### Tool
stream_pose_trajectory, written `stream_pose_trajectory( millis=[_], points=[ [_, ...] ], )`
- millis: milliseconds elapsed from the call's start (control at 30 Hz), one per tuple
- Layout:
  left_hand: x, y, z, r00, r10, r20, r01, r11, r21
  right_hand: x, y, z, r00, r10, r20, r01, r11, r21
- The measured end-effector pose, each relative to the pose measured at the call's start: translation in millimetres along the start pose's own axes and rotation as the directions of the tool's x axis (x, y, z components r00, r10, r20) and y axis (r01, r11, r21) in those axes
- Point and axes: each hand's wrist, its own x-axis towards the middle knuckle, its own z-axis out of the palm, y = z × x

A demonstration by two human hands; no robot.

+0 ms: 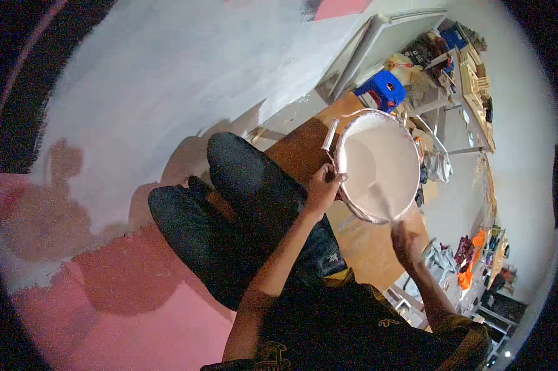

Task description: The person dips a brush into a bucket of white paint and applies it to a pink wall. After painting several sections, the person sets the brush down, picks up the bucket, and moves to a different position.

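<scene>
A round bucket [347, 191] of pale pinkish-white paint [390, 154] is tilted toward me, its rim streaked with paint. My left hand [324, 185] grips the bucket's left rim, thumb over the edge. Just above that hand, the bucket's wire handle with its pale grip [330, 135] hangs at the side. My right hand [407, 238] is at the near rim, closed and blurred by motion. A thin blurred streak [384, 201] runs from it into the paint; what it holds I cannot make out.
A wall [167, 68] with white and pink paint rises at left, beside my bent knees [248, 167]. Brown board [365, 247] covers the floor beneath the bucket. Beyond stand a blue stool [384, 89], a wooden table [473, 93] and orange cloth [470, 260].
</scene>
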Motion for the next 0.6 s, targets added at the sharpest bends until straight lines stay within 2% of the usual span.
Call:
stream_pose_trajectory(
  millis=[33,100,233,300,333,367,400,467,500,533,567,600],
  points=[
    [0,1,3,1.000,0.021,-0.014,-0.022,1.000,-0.011,-1,-1,1,0.986,0.101,0.134,-0.126,0.973,0.195],
    [0,2,3,0.999,0.044,-0.032,-0.044,0.999,-0.021,5,-7,-5,0.872,0.295,0.391,-0.462,0.758,0.459],
    [3,-2,3,1.000,0.016,-0.006,-0.016,0.999,-0.030,-2,-14,-2,0.932,0.291,0.214,-0.355,0.849,0.390],
    [-1,6,0,1.000,0.002,0.020,0.000,0.998,-0.065,4,-13,-5,0.904,0.351,0.245,-0.425,0.801,0.421],
    [-3,8,0,0.999,0.025,-0.027,-0.023,0.998,0.056,13,-16,-20,0.849,0.417,0.326,-0.527,0.721,0.450],
    [-5,9,-1,0.999,0.044,-0.018,-0.043,0.998,0.050,21,-17,-29,0.784,0.469,0.407,-0.620,0.630,0.468],
    [-4,6,-3,0.998,0.066,-0.010,-0.065,0.997,0.046,19,-14,-24,0.812,0.471,0.345,-0.583,0.675,0.451],
    [-6,9,1,0.990,0.128,-0.056,-0.123,0.989,0.080,27,-15,-27,0.781,0.545,0.306,-0.608,0.547,0.576],
    [-11,17,2,0.992,0.113,-0.056,-0.111,0.993,0.030,31,-16,-30,0.763,0.575,0.294,-0.605,0.477,0.637],
    [-10,15,-1,0.991,0.134,-0.029,-0.130,0.986,0.102,39,-16,-37,0.744,0.572,0.345,-0.614,0.383,0.690],
    [-8,13,-4,0.988,0.152,-0.005,-0.148,0.973,0.174,46,-18,-50,0.710,0.558,0.430,-0.600,0.159,0.784],
    [-6,8,-3,0.989,0.148,0.004,-0.147,0.982,0.115,55,-24,-69,0.684,0.514,0.518,-0.563,-0.080,0.822]
  ],
)
